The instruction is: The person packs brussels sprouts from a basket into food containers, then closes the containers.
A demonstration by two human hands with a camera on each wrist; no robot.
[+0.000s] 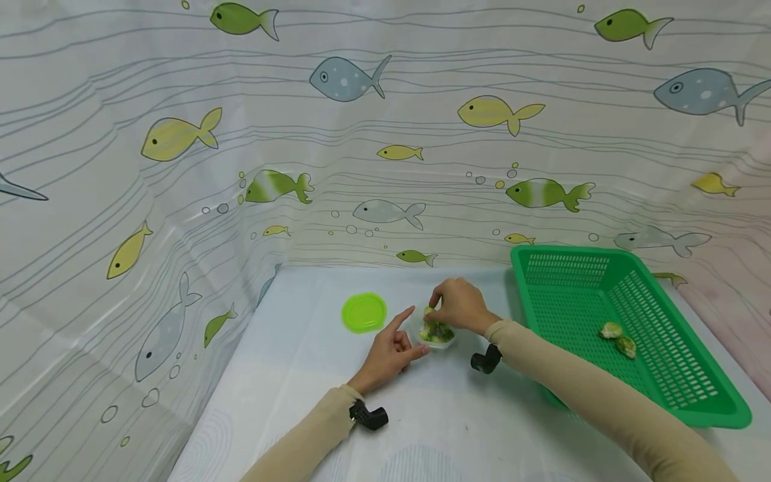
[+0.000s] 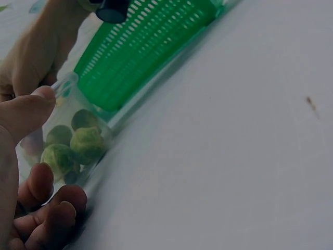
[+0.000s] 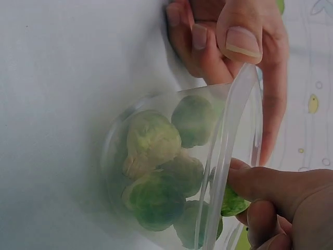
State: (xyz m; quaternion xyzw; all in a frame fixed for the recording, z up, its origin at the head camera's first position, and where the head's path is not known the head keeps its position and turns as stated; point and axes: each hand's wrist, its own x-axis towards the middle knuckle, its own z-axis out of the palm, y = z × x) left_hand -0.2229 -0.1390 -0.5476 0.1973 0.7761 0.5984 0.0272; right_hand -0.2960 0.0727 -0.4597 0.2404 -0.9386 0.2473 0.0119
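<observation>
A clear plastic container [image 3: 208,120] holding several Brussels sprouts [image 3: 156,200] stands on the table. My left hand [image 1: 388,353] is beside its left and front side; the thumb lies right at the rim and the index finger stretches along the side, while the other fingers bend loosely. From above, my right hand [image 1: 462,304] reaches to the container's mouth. Its thumb and fingers pinch a green Brussels sprout [image 3: 234,202], partly hidden by them at the rim. Through the wall, more sprouts [image 2: 87,146] show near the bottom in the left wrist view.
A bright green lid [image 1: 364,312] lies flat on the table left of the container. To the right, a large green plastic basket [image 1: 560,321] holds two Brussels sprouts [image 1: 611,330]. Behind the table hangs a fish-print sheet [image 1: 337,234].
</observation>
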